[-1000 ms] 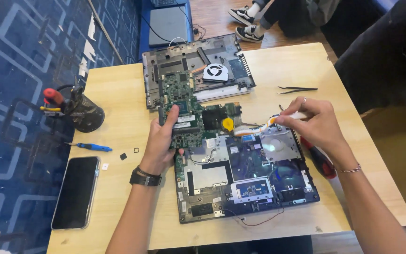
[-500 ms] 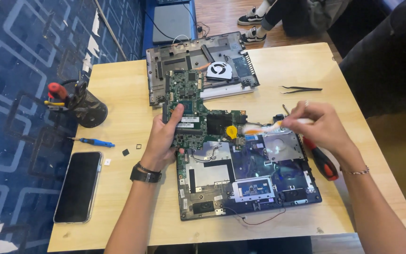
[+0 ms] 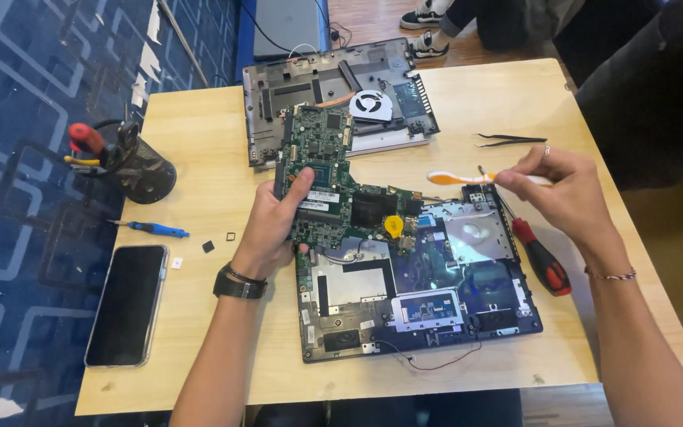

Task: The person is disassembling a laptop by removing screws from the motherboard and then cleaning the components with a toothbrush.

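My left hand [image 3: 278, 225] grips a green laptop motherboard [image 3: 333, 186] by its left edge, tilted up over an opened laptop base [image 3: 413, 289] at the middle of the wooden table [image 3: 199, 332]. A yellow round sticker [image 3: 393, 227] sits on the board. My right hand [image 3: 563, 194] holds an orange-and-white toothbrush [image 3: 460, 179], its head pointing left above the base's silver drive bay [image 3: 476, 233].
A second grey laptop shell with a fan [image 3: 341, 95] lies at the back. Black tweezers [image 3: 507, 140], a red-handled screwdriver [image 3: 541, 257], a blue screwdriver [image 3: 156, 229], a black phone [image 3: 126, 303] and a mesh tool cup [image 3: 140, 168] are around. Another person's shoes [image 3: 428, 24] show beyond the table.
My right hand with the toothbrush has drawn back to the right, away from the motherboard. The left hand keeps its grip on the board.
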